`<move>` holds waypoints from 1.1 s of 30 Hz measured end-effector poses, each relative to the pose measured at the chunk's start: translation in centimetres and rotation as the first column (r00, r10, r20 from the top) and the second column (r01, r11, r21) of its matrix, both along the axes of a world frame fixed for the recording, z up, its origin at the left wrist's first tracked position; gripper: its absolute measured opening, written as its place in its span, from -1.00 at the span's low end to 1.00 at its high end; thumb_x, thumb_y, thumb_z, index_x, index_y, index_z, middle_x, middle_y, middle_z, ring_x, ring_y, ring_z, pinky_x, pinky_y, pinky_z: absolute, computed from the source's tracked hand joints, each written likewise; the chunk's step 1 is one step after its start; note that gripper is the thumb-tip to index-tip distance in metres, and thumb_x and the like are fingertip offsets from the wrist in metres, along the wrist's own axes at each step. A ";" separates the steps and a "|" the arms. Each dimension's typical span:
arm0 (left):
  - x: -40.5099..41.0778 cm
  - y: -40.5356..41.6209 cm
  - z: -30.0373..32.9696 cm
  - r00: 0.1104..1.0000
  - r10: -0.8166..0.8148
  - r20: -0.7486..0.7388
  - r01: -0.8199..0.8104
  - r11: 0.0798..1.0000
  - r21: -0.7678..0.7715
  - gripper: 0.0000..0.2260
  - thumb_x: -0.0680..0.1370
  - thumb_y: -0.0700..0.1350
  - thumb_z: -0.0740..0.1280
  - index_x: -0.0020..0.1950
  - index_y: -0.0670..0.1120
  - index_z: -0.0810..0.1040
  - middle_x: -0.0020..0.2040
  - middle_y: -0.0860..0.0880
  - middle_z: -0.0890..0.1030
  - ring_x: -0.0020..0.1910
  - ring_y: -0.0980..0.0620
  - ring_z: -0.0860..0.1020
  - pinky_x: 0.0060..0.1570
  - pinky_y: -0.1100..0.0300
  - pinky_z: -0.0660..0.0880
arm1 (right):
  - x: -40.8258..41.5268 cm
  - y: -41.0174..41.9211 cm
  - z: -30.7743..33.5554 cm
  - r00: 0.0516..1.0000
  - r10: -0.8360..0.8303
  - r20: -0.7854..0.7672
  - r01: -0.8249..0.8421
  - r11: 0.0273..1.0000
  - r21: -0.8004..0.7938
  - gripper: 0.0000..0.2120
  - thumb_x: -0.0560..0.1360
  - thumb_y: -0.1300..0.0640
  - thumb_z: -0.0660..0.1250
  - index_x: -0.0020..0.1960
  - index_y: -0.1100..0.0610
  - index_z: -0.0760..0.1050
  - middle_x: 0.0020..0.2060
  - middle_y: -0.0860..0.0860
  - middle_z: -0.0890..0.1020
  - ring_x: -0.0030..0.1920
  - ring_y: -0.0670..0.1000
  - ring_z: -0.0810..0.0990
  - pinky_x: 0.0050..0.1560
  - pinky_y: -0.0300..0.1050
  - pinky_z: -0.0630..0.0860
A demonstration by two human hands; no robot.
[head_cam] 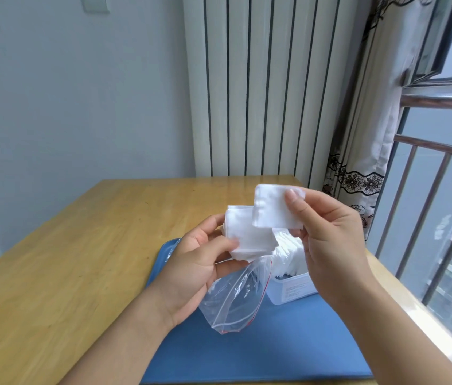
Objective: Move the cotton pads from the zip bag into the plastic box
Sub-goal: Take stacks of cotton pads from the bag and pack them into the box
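Note:
My left hand [197,262] holds a stack of white square cotton pads [247,237] above the table, thumb on top. The clear zip bag [236,298] with a red seal line hangs from the same hand and looks empty. My right hand [327,240] pinches one cotton pad [272,208] between thumb and fingers, raised just above the stack. Below and between the hands stands the white plastic box [291,287], open, with several cotton pads [286,257] standing in it. My right hand covers part of the box.
A blue mat [288,343] lies on the wooden table [80,259] under the box and bag. A white radiator [261,93] stands behind the table. A patterned curtain [363,162] and window bars [441,204] are at the right.

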State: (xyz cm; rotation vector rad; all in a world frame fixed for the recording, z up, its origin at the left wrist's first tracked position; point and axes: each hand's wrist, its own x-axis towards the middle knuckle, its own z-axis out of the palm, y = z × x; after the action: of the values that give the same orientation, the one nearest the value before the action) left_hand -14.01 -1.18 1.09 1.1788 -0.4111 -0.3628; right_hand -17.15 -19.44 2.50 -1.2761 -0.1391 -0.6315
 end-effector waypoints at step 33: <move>-0.3 -0.1 -0.1 0.996 0.033 0.087 -0.042 0.995 0.094 -0.71 0.61 -0.31 0.29 0.25 -0.04 0.59 0.11 -0.15 0.68 0.08 -0.10 0.67 0.12 0.04 0.63 | -0.4 0.2 0.5 0.987 0.026 0.161 0.005 0.982 -0.187 -0.91 0.44 0.20 0.51 -0.08 0.06 0.65 -0.22 -0.01 0.69 -0.23 -0.01 0.61 -0.19 -0.13 0.53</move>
State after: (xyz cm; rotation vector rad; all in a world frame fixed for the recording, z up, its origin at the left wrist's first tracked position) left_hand -14.35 -1.31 1.00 1.2973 -0.4493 -0.3027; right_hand -17.55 -19.20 2.96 -1.4027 -0.3476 -0.7268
